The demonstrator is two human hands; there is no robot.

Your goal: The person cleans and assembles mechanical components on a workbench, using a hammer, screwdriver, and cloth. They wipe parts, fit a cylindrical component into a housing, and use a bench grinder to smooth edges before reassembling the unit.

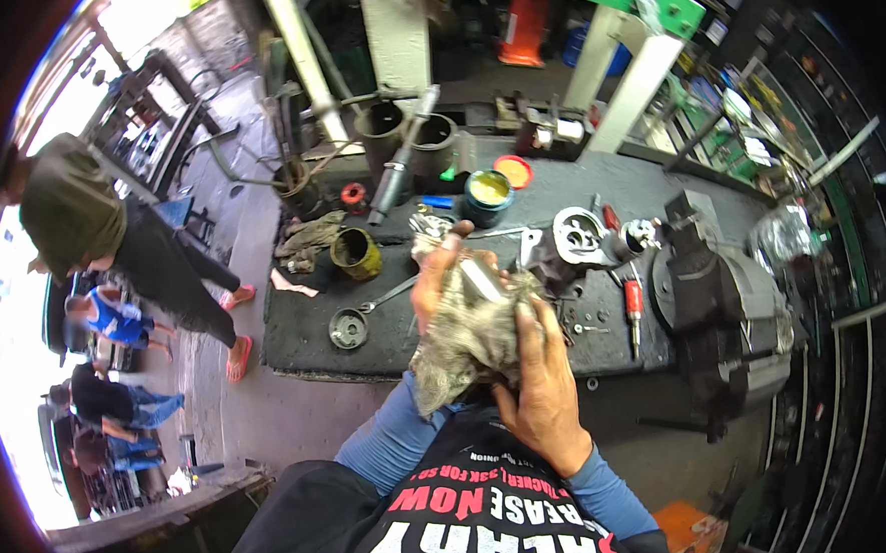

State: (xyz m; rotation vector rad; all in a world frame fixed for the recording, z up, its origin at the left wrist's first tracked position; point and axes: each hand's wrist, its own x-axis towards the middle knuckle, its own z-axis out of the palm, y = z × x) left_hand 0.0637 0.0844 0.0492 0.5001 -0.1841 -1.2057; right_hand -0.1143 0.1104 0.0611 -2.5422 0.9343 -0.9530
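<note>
My left hand [432, 285] grips a grimy grey rag [452, 356] wrapped around a shiny metal cylindrical part [481, 279]; much of that hand is hidden behind the cloth. My right hand [543, 396] holds the bundle from the right, fingers pressed along the rag. Both are just above the bench's near edge. Close behind lie a yellow can [355, 253], an open tub of yellow grease [488, 189] and a wrench [389, 295] beside a small round metal piece [348, 328]. To the right are a metal housing [576, 237], small loose parts and a red-handled screwdriver [633, 307].
The dark workbench [297, 349] carries a large vise [720, 312] at right and two cylindrical containers [380, 130] with a long metal tool at the back. A person [79, 205] in dark clothes and pink sandals stands left of the bench; other people [119, 404] are farther off.
</note>
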